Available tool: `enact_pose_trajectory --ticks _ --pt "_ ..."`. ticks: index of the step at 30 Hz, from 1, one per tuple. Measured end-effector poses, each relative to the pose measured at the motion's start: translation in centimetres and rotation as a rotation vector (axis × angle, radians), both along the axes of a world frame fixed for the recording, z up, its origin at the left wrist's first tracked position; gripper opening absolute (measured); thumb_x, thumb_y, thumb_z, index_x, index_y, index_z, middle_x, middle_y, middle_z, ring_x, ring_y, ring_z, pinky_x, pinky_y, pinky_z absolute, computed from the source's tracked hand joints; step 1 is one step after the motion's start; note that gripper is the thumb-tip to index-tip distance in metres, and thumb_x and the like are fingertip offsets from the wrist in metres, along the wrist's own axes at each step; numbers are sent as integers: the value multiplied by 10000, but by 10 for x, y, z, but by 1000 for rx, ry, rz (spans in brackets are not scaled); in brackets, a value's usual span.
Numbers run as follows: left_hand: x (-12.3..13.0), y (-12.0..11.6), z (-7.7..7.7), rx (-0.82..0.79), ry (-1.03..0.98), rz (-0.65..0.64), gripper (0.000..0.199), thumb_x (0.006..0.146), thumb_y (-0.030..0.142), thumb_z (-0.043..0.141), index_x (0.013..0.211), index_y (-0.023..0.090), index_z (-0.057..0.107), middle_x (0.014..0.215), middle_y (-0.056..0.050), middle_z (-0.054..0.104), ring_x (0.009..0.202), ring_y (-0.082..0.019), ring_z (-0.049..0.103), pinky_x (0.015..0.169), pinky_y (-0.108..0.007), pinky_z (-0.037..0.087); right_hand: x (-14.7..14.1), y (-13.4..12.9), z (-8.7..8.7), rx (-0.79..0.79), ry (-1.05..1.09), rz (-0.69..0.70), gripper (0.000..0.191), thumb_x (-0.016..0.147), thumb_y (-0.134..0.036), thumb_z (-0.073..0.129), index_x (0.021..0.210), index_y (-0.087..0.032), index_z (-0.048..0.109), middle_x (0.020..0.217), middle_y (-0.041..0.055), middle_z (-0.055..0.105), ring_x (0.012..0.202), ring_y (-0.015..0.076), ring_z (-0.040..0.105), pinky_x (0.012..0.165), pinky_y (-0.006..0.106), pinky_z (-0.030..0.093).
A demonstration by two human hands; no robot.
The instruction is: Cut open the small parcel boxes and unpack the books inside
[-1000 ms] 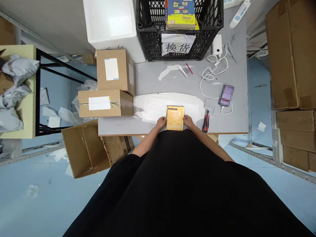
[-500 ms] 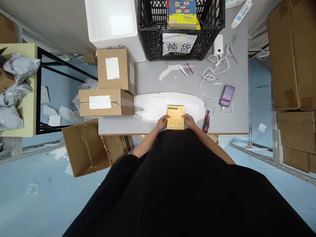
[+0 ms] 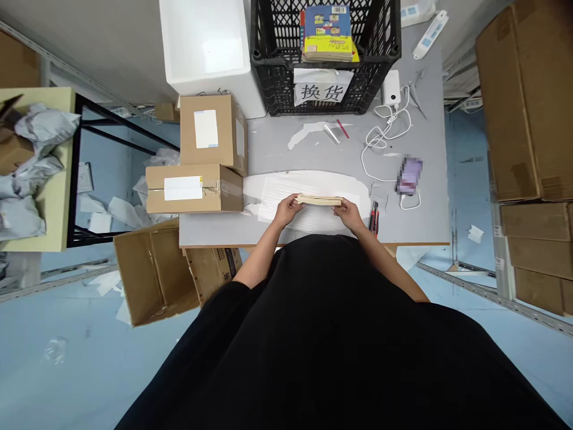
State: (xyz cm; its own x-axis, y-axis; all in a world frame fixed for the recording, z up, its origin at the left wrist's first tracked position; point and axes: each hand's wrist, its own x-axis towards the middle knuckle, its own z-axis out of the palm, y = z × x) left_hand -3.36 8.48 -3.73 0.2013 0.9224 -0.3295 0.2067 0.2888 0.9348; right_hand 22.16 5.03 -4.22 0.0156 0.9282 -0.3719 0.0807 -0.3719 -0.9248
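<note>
1. Head view: a yellow-covered book [image 3: 319, 200], turned edge-up, is held over a white plastic sheet [image 3: 280, 206], pinched at its ends between the left hand [image 3: 288, 210] and right hand [image 3: 349, 215].
2. A red-and-black utility knife [image 3: 373, 218] lies just beside the right hand.
3. Beyond, on the gray table [image 3: 286, 152], a black plastic crate [image 3: 273, 89] carries a paper sign [image 3: 320, 92] reading 换货.

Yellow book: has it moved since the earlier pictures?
Yes. The book is now tipped on edge between the left hand and right hand, farther from the table's front edge, toward the black crate.
</note>
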Motion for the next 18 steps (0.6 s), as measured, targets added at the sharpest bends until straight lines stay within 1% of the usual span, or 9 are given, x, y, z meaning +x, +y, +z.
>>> enact_pose_trajectory --ticks 3,6,8,11,15,18 --pt "1 -3 -3 -10 16 -7 223 764 314 710 948 190 683 631 51 542 606 -101 490 648 -232 418 -3 0 -6 11 -34 -18 382 681 -491 720 920 -199 663 742 -4 594 617 145 561 667 342 527" --pt "2 -10 -12 -26 23 8 194 766 315 704 911 200 651 608 59 540 598 -104 503 650 -231 416 -3 -4 -16 -1 -95 -1 377 700 -523 688 897 -202 672 712 -9 587 610 153 580 686 349 539" --pt "3 -14 -17 -34 23 15 202 766 320 703 918 203 639 615 60 552 598 -105 509 648 -230 416 -2 -8 -22 -9 -138 12 345 719 -501 666 894 -204 675 718 -7 602 623 160 605 712 352 549" --pt "4 -17 -18 -35 55 -5 199 767 323 696 916 204 639 621 63 540 607 -108 508 648 -228 409 -1 -12 -26 -27 -207 36 261 732 -427 648 871 -207 664 720 -5 625 629 168 625 723 348 551" --pt "2 -19 -17 -9 224 -55 185 773 284 687 937 200 673 634 56 527 639 -118 495 676 -236 405 -2 -13 -24 -35 -308 82 188 736 -343 615 876 -221 642 691 -11 624 639 187 633 725 347 533" --pt "3 -20 -22 0 338 -91 201 780 232 687 977 196 698 656 39 544 659 -134 501 701 -253 415 -4 -13 -23 -38 -344 102 175 747 -319 592 893 -229 629 704 -1 635 668 203 634 735 352 524"
